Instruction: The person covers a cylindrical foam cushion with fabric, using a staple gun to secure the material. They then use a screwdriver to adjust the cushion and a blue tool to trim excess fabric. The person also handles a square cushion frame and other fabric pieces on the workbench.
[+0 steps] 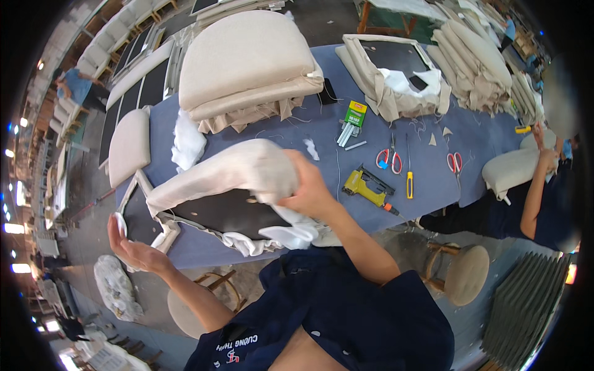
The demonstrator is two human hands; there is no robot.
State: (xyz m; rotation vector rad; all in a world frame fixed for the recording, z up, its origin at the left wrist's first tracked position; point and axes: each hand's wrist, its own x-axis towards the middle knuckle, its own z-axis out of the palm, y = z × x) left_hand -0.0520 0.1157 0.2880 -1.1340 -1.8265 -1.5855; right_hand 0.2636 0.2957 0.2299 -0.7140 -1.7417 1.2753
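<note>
My left hand is open with the palm up, only a small tuft of white wadding resting on the fingers, just beside the left corner of the half-covered seat cushion that lies tilted on the near edge of the blue worktop. My right hand is closed on the cushion's padded beige edge. I judge the piece light but bulky, with a stiff dark board below and soft, loose cloth, so the firm board edge is the better hold.
</note>
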